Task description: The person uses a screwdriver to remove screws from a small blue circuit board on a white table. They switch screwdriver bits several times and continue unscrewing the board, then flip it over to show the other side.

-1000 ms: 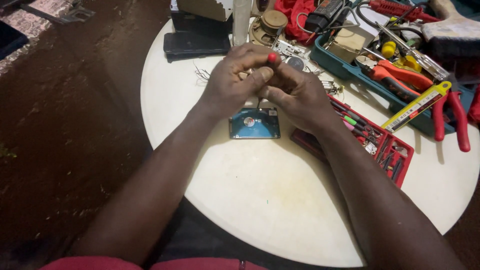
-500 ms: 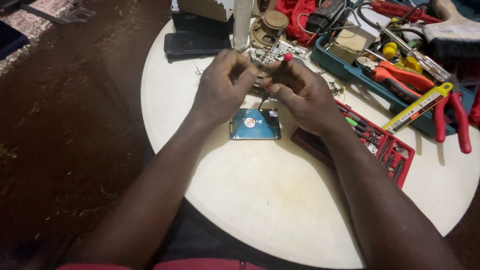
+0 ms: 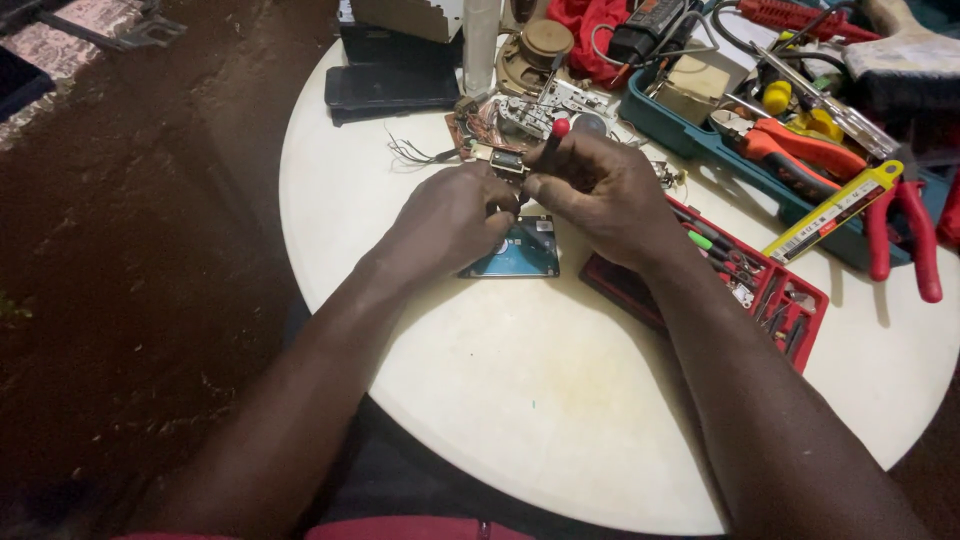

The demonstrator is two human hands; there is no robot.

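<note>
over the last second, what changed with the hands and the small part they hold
Both hands, left hand and right hand, edged away from the person, lifting the small metal part off the blue-green rectangular hard drive. The right hand's red-tipped black screwdriver tilted more upright. Both grips held. The drive, red bit tray and round white table stayed put.

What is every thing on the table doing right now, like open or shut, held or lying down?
Left hand: fingers closed on a small part.
Right hand: fingers closed on the red-tipped screwdriver, which stands tilted.
Small metal part: held up between both hands.
Blue hard drive: lying flat under the hands.
Red bit case: open.
Teal tool tray: open, full of tools.
Red-handled pliers: lying down.
</note>
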